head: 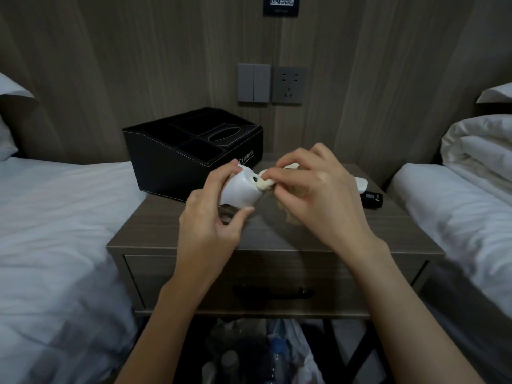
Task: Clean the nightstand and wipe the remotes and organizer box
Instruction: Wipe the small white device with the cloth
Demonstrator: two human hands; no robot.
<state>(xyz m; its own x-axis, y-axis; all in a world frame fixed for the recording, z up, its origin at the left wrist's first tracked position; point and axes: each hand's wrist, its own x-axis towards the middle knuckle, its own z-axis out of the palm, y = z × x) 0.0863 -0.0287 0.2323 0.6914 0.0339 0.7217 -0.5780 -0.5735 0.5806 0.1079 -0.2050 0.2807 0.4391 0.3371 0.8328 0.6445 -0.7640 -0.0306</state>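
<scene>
Bare left hand (210,220), bare right hand (321,198), bare forearms (177,314), short nails.

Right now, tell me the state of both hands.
Left hand: holding the white remote.
Right hand: pinching a cream cloth against the remote's end.

Both bare forearms reach in from below and the hands meet in the middle. The left hand (210,217) curls thumb and fingers round a white remote (239,191). The right hand (318,195), knuckles up, pinches a cloth (264,184), apparently between thumb and forefinger.
</scene>
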